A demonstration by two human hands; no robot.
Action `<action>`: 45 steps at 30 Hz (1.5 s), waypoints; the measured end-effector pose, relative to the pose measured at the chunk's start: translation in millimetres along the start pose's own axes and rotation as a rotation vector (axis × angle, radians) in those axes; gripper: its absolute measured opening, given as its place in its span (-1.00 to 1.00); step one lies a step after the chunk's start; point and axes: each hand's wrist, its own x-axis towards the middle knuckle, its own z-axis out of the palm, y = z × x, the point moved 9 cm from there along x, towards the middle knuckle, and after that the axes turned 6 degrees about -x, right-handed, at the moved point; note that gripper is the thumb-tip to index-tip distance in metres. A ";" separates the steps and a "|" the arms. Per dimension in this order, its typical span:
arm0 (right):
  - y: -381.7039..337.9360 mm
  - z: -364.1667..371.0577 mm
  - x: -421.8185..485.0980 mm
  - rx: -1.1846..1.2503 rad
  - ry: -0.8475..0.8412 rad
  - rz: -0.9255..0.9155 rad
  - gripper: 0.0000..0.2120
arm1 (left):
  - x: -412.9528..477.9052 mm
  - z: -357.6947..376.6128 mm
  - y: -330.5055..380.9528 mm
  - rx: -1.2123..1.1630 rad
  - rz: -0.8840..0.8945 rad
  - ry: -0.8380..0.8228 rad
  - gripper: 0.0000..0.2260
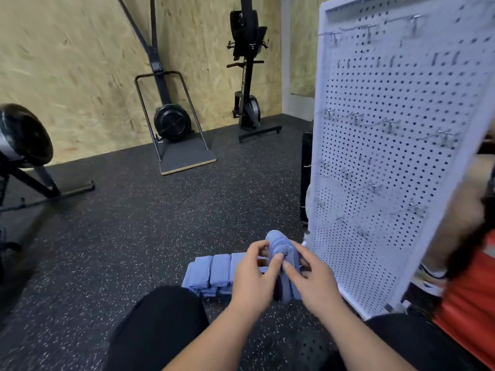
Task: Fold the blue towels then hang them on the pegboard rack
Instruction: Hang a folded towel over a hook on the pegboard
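The left hand (251,277) and right hand (312,281) pinch one blue towel (280,246) between them above the floor (120,223), seemingly to tighten its fold. The folded towels (211,271) lie just beyond, and the pegboard rack (388,156) stands close by on the right, its hooks (369,30) bare.

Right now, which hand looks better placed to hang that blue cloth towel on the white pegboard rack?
Probably the right hand: it grips the blue cloth towel and lies nearer the white perforated pegboard rack standing on that side. The left hand, also gripping, is farther.
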 end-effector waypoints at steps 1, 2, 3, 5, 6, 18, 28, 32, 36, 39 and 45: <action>-2.2 -9.6 -7.4 0.007 0.020 -0.006 -0.60 | -6.4 5.1 9.8 0.011 0.015 -0.010 -0.71; -3.9 -18.7 -12.6 0.007 0.048 -0.006 -0.61 | -11.8 9.2 18.0 0.023 0.030 -0.020 -0.72; -6.7 -26.2 -16.4 0.014 0.073 -0.012 -0.64 | -16.4 11.5 25.1 0.032 0.046 -0.028 -0.73; -15.5 -36.0 -21.1 0.017 0.116 -0.028 -0.67 | -22.1 9.2 38.8 0.034 0.079 -0.027 -0.81; -21.2 -38.9 -22.3 0.011 0.137 -0.039 -0.65 | -22.2 5.9 43.8 0.033 0.096 -0.018 -0.85; -149.0 -58.4 17.3 -0.307 0.333 -0.219 -0.70 | 42.8 -29.0 144.1 -0.001 0.318 -0.023 -0.69; -230.3 -105.5 79.7 -0.292 0.587 -0.237 -0.71 | 122.7 -31.6 238.1 -0.029 0.542 -0.066 -0.63; -270.7 -128.7 107.2 -0.231 0.664 -0.302 -0.71 | 159.5 -31.3 284.5 -0.131 0.578 -0.059 -0.64; -300.0 -149.6 138.8 -0.137 0.728 -0.350 -0.72 | 200.3 -31.0 316.9 -0.243 0.553 -0.014 -0.71; -313.6 -158.0 166.3 -0.097 0.764 -0.359 -0.73 | 232.9 -28.8 332.1 -0.258 0.562 0.024 -0.72; -332.6 -168.0 217.0 -0.071 0.839 -0.350 -0.71 | 295.7 -22.1 362.9 -0.224 0.633 0.038 -0.72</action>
